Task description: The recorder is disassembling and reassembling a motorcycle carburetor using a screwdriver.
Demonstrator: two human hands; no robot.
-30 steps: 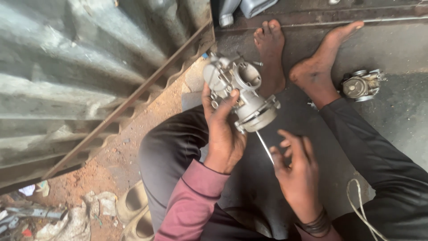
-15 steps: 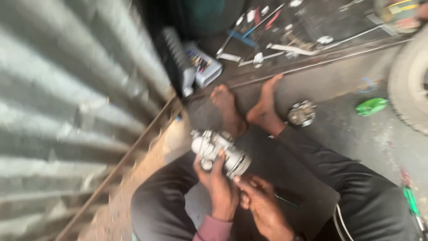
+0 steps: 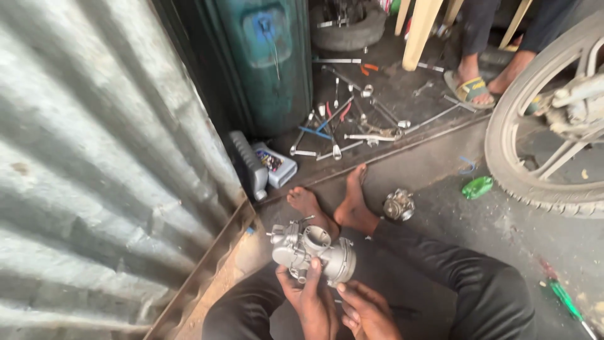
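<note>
Raised since earlier, carburetor point(image 3: 313, 253) sits gripped in left hand point(image 3: 311, 302); right hand point(image 3: 365, 311), half cropped, fingers curled, touching it.

Silver carburetor point(image 3: 314, 252); teal drum point(image 3: 270, 56)

Seeing two carburetors point(image 3: 313, 253) point(image 3: 399, 204), one motorcycle wheel point(image 3: 535, 126), two oil bottles point(image 3: 248, 165) point(image 3: 277, 165), one green screwdriver point(image 3: 563, 301), one green drum point(image 3: 267, 60).

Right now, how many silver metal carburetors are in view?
2. One silver metal carburetor is held in the left hand, with the right hand touching it. A second one lies on the dark floor beside the bare feet. Others may be hidden.
</note>
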